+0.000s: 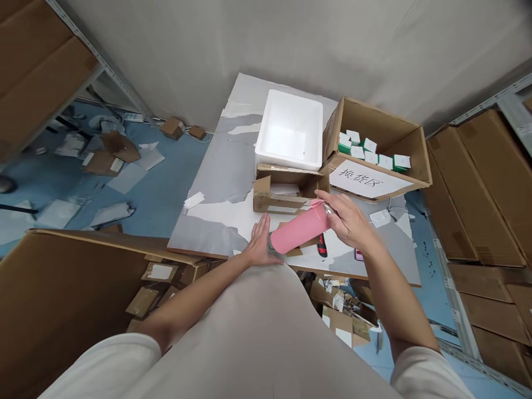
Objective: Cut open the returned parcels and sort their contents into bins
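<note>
A pink bottle (301,229) lies tilted between my two hands, over the near side of the table. My right hand (349,219) is closed around its upper end, where a shiny metal part shows between the fingers. At the lower, greyish-green end, my left hand (261,241) rests against the base with its fingers stretched out. Just beyond the bottle stands an opened small cardboard box (262,200) with something white inside. A red and black box cutter (322,246) lies under the bottle's right side, beside a piece of brown cardboard.
A white foam box (261,158) stands behind the small carton. To its right, a larger carton (386,105) holds several white-and-green boxes and bears a handwritten sign. A big open carton (62,277) with packages flanks the table (203,227) on the left. Paper scraps litter the floor.
</note>
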`<action>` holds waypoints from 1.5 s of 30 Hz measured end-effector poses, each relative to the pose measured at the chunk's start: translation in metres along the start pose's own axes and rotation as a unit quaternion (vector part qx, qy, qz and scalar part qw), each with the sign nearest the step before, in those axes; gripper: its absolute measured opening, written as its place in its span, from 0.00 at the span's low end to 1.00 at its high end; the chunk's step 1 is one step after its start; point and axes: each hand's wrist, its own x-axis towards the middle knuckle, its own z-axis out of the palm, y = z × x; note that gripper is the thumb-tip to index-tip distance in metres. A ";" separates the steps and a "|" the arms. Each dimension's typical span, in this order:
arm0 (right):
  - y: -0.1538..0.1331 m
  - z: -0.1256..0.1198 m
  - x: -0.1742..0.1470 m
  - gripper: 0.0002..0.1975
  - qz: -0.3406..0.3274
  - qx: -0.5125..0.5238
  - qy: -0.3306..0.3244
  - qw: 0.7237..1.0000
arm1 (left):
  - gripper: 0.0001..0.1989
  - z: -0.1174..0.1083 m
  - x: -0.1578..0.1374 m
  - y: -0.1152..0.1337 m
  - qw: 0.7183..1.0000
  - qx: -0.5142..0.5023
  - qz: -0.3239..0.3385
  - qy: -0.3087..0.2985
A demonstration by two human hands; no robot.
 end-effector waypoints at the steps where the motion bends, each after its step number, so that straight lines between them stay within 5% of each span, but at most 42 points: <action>1: 0.002 0.003 0.002 0.25 0.007 0.020 0.003 1.000 | 0.73 -0.005 -0.005 0.007 1.000 -0.023 0.017 0.014; 8: 0.010 0.016 0.018 0.29 0.081 0.175 0.003 0.981 | 0.39 -0.018 -0.016 0.047 0.953 -0.271 -0.006 0.133; 11: 0.018 0.016 0.016 0.35 0.053 0.267 -0.006 0.962 | 0.36 -0.020 -0.016 0.051 0.901 -0.427 -0.038 0.065; 16: 0.025 0.027 0.012 0.33 0.081 0.401 -0.017 0.912 | 0.32 -0.020 -0.022 0.056 0.769 -0.623 -0.135 -0.058; 20: 0.025 0.036 0.012 0.29 0.098 0.421 0.023 0.901 | 0.36 -0.018 -0.023 0.057 0.717 -0.669 -0.173 -0.096; 25: 0.024 0.039 0.012 0.26 0.120 0.412 0.057 0.902 | 0.33 -0.014 -0.022 0.056 0.731 -0.650 -0.195 -0.067; 34: 0.021 0.040 0.017 0.25 0.134 0.378 0.101 0.910 | 0.36 -0.017 -0.026 0.060 0.843 -0.519 -0.141 0.014; 40: 0.022 0.038 0.014 0.30 0.102 0.472 0.052 0.874 | 0.32 -0.018 -0.026 0.061 0.803 -0.581 -0.133 -0.031; 45: 0.028 0.048 0.015 0.27 0.135 0.475 0.072 0.867 | 0.28 -0.016 -0.026 0.059 0.816 -0.562 -0.127 -0.044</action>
